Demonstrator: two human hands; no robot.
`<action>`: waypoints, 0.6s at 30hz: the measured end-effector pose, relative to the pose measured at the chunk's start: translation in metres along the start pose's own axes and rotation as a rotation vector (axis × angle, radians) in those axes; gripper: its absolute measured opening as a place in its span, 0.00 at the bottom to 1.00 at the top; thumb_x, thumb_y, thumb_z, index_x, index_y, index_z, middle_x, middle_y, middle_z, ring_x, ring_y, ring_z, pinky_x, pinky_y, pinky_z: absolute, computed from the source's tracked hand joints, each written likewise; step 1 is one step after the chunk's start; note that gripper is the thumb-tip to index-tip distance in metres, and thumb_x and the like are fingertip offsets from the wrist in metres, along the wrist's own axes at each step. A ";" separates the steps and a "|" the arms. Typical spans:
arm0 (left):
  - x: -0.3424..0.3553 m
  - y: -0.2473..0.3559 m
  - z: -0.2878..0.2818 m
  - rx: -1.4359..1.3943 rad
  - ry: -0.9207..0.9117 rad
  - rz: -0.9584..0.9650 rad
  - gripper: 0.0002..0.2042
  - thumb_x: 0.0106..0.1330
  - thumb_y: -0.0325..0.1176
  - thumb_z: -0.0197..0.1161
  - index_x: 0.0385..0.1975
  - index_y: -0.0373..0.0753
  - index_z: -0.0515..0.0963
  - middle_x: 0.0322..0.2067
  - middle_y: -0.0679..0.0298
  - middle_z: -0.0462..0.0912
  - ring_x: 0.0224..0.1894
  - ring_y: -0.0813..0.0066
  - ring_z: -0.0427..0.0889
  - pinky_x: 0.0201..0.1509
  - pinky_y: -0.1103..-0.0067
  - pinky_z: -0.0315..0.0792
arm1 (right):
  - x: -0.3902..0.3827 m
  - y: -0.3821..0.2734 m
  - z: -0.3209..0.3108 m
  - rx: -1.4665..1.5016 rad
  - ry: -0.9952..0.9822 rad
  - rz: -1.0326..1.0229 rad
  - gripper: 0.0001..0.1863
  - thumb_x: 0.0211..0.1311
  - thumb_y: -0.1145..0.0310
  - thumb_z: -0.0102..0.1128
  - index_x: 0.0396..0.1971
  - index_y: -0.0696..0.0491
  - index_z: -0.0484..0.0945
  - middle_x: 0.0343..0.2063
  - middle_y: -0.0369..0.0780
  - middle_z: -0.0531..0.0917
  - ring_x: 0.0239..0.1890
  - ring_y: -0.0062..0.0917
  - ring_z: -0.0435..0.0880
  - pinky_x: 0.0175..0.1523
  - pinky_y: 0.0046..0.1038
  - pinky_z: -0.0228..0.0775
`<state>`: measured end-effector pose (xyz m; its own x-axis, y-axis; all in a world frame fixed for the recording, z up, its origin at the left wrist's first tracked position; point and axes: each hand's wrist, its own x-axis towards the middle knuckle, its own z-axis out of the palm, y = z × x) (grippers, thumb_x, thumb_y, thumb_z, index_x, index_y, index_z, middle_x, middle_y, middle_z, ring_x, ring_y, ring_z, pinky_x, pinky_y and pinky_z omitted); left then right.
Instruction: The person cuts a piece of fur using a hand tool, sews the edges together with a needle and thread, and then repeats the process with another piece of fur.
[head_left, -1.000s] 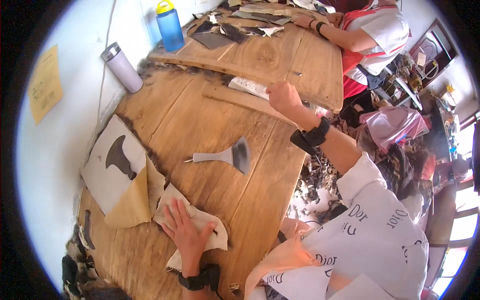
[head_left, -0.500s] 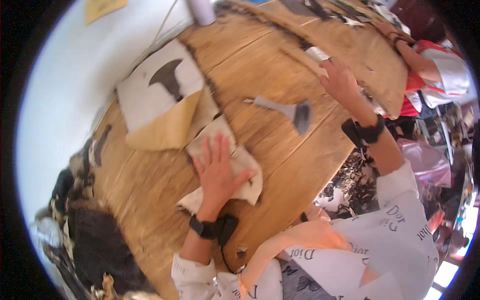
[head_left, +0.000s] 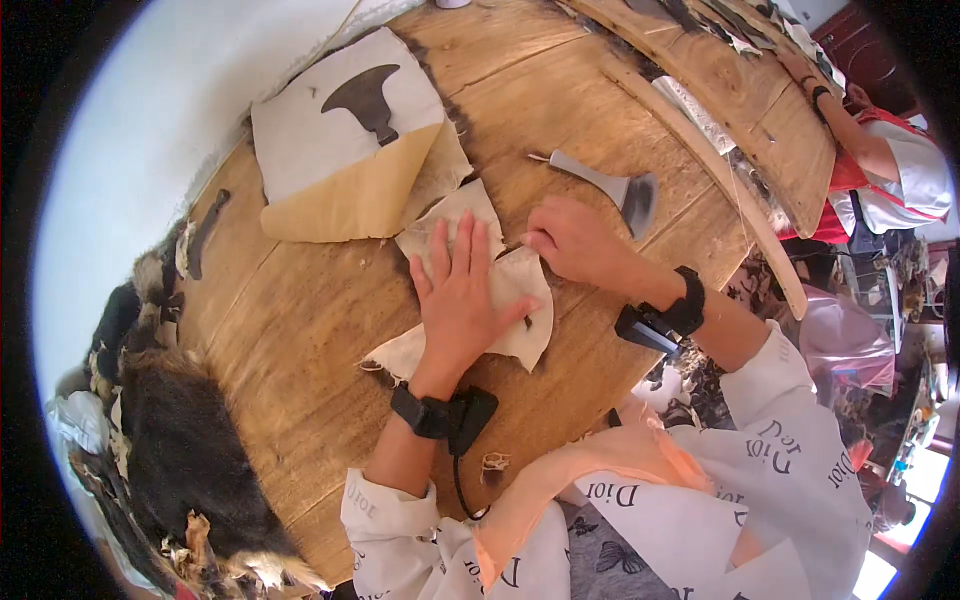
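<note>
A pale cream piece of hide or cloth (head_left: pixel 533 325) with a ragged edge lies on the wooden table (head_left: pixel 310 310). My left hand (head_left: pixel 462 295) rests flat on it, fingers spread. At the piece's right edge, by a dark slit or seam, my right hand (head_left: pixel 585 245) has its thumb and fingers pinched together. Whatever is between those fingertips is hidden. Just beyond my right hand lies a fan-bladed knife (head_left: pixel 605 185) with a grey handle. A dark crescent-shaped blade (head_left: pixel 365 100) sits on a white sheet (head_left: pixel 290 130) whose near tan flap (head_left: pixel 345 200) is folded over.
A long curved wooden strip (head_left: pixel 700 150) runs along the right side. Dark fur (head_left: pixel 195 450) and scraps line the left edge, near a slim dark tool (head_left: pixel 208 235). At the far right, another person (head_left: pixel 885 165) works at a board (head_left: pixel 750 90).
My right hand has come back from the wooden strip at the far right to the edge of the cream piece. My left hand stays flat on it. The view has shifted.
</note>
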<state>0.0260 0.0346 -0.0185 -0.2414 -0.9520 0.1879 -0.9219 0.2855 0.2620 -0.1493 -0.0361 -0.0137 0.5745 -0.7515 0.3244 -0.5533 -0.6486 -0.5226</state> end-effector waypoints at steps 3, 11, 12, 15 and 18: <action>0.006 0.003 0.004 0.000 -0.009 0.005 0.48 0.40 0.60 0.62 0.59 0.35 0.55 0.62 0.60 0.53 0.65 0.57 0.47 0.59 0.51 0.46 | 0.002 0.003 0.000 -0.125 0.053 -0.017 0.07 0.47 0.71 0.57 0.21 0.56 0.69 0.23 0.44 0.69 0.30 0.38 0.70 0.35 0.34 0.63; 0.006 0.000 0.000 -0.016 0.001 -0.002 0.47 0.41 0.58 0.63 0.60 0.36 0.54 0.62 0.60 0.52 0.65 0.56 0.46 0.59 0.50 0.45 | 0.008 0.013 0.012 -0.167 0.088 -0.037 0.08 0.46 0.69 0.58 0.24 0.55 0.70 0.23 0.43 0.71 0.31 0.37 0.72 0.35 0.34 0.64; 0.008 0.001 0.002 -0.047 -0.032 0.000 0.47 0.43 0.57 0.63 0.61 0.37 0.52 0.63 0.59 0.50 0.65 0.55 0.45 0.59 0.48 0.44 | 0.005 0.020 0.010 -0.133 0.083 0.011 0.08 0.47 0.68 0.58 0.26 0.55 0.71 0.23 0.43 0.72 0.31 0.36 0.73 0.34 0.33 0.65; 0.001 -0.005 -0.015 -0.129 -0.023 -0.061 0.44 0.47 0.53 0.63 0.61 0.37 0.51 0.64 0.57 0.47 0.66 0.53 0.43 0.60 0.49 0.42 | 0.011 0.003 -0.018 0.176 0.011 0.298 0.10 0.51 0.64 0.55 0.27 0.56 0.74 0.25 0.46 0.75 0.33 0.41 0.74 0.37 0.36 0.66; 0.002 -0.040 -0.036 -0.097 0.190 -0.026 0.37 0.53 0.44 0.62 0.60 0.35 0.53 0.60 0.52 0.56 0.60 0.52 0.57 0.59 0.60 0.55 | -0.010 0.031 -0.036 -0.062 0.159 0.214 0.11 0.51 0.64 0.57 0.31 0.55 0.74 0.31 0.45 0.75 0.37 0.41 0.73 0.39 0.36 0.65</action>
<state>0.0731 0.0253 0.0060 -0.1482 -0.9241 0.3522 -0.8911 0.2793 0.3576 -0.1939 -0.0528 -0.0050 0.3408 -0.8788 0.3340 -0.6905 -0.4751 -0.5454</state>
